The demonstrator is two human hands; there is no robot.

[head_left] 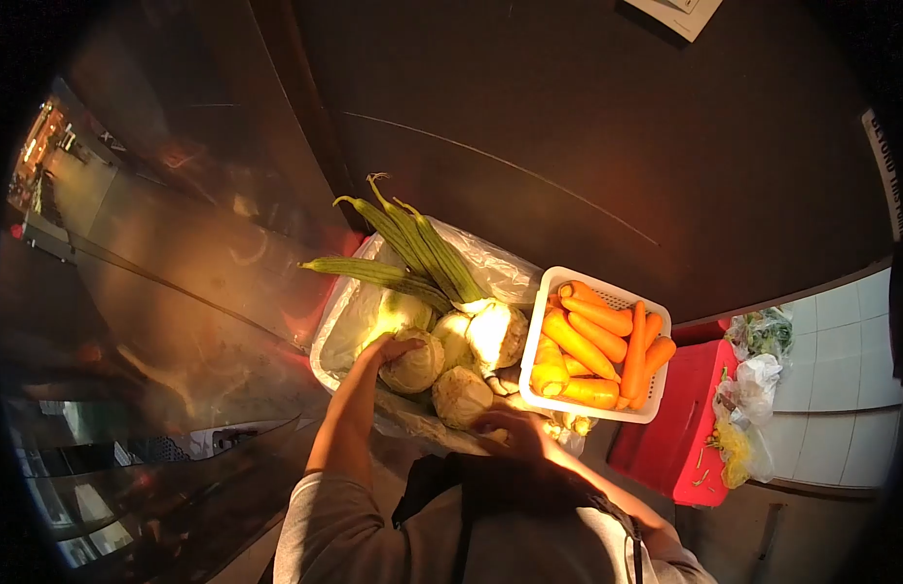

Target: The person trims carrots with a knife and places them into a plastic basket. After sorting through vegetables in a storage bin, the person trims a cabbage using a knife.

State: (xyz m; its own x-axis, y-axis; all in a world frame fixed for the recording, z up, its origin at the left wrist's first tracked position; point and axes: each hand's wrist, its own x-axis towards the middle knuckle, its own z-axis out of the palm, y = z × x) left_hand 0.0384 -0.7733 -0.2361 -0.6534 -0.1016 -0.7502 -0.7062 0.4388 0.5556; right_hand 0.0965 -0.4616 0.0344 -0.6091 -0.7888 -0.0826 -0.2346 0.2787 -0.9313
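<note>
My left hand (397, 348) is closed over the upper left side of a pale round cabbage (416, 366), which sits in a white plastic-lined crate (327, 362). Just right of it and lower lies another cabbage (461, 397). My right hand (510, 428) is beside that one's lower right edge, its fingers in shadow and partly hidden. Behind the cabbages, long ridged green gourds (424, 255) stick out over the crate's far edge. A cut, brightly lit pale vegetable (497, 336) lies at the crate's right.
A white perforated basket (595, 413) of carrots (594, 343) stands to the right. Beyond it is a red box (665, 428) with plastic bags (759, 378) and scraps along its edge. A dark panel (588, 127) rises behind; a shiny metal surface (188, 253) borders the left.
</note>
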